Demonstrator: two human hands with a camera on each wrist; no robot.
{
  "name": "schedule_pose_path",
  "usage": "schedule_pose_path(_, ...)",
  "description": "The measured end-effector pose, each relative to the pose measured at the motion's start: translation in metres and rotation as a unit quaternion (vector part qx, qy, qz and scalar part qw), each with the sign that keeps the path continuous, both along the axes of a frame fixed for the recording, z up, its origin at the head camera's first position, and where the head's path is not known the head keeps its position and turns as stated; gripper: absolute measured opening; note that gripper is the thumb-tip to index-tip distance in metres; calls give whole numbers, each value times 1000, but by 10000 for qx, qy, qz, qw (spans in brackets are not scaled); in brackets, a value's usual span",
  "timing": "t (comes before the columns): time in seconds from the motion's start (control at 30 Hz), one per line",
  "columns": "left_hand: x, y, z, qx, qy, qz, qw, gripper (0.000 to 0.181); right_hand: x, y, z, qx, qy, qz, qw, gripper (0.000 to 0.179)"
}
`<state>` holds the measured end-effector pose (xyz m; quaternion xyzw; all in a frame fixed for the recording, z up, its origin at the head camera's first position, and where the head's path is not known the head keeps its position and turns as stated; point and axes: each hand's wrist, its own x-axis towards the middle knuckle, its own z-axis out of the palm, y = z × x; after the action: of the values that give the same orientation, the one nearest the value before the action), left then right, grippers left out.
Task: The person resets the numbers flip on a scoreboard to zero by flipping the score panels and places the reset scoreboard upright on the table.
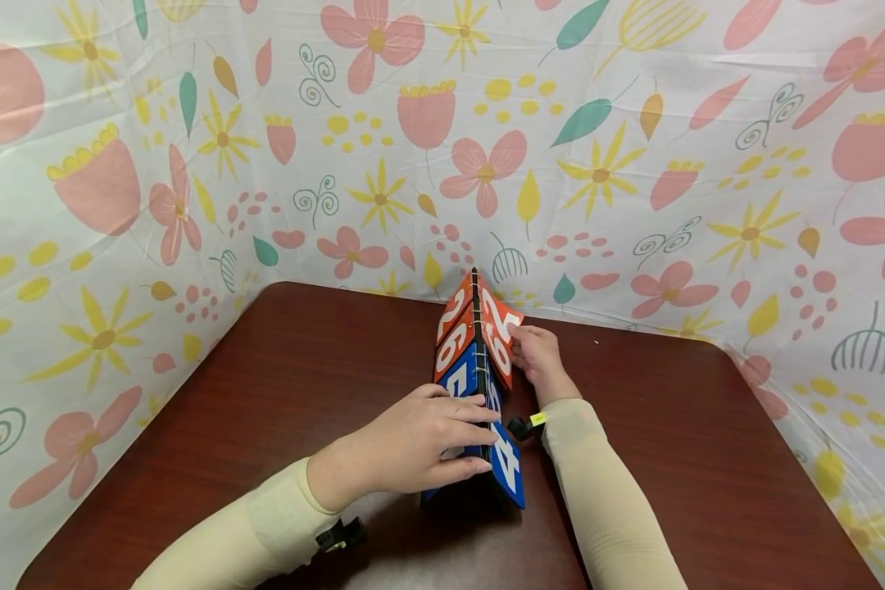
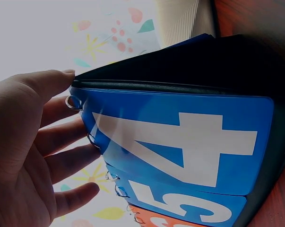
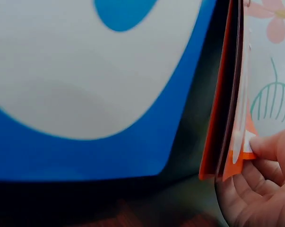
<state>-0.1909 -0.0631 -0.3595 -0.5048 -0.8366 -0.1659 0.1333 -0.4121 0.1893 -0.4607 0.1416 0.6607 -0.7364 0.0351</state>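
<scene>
A tabletop flip scoreboard [image 1: 478, 360] stands like a tent, with ring-bound number cards on both slopes. Blue cards, including a 4 card [image 2: 180, 142], are at its near end; orange-red cards are farther back. My left hand [image 1: 413, 430] rests across the ridge at the near end, its fingers fairly straight over the rings. In the left wrist view the thumb touches the ridge's end. On the far right slope, my right hand [image 1: 540, 358] pinches the lower edge of an orange number card [image 3: 237, 163] between thumb and fingers, lifted off the slope. Its number is partly covered.
The scoreboard stands on a dark reddish-brown table [image 1: 324, 352]. A white cloth [image 1: 265, 188] printed with flowers and leaves hangs behind the table and along its sides. A small black device [image 1: 342, 534] is strapped at the left wrist, another device [image 1: 522, 427] at the right.
</scene>
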Motion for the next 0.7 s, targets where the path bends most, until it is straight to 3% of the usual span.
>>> schedule_pose_path(0.17,0,0,0,22,-29,-2,10000,38,1,-3,4,391,195,-42,9990,47)
schedule_pose_path(0.33,0,0,0,48,19,-3,10000,38,2,-6,7,579,114,368,9976,60)
schedule_pose_path(0.7,0,0,0,12,47,3,10000,38,3,-4,10,504,-8,659,9966,61)
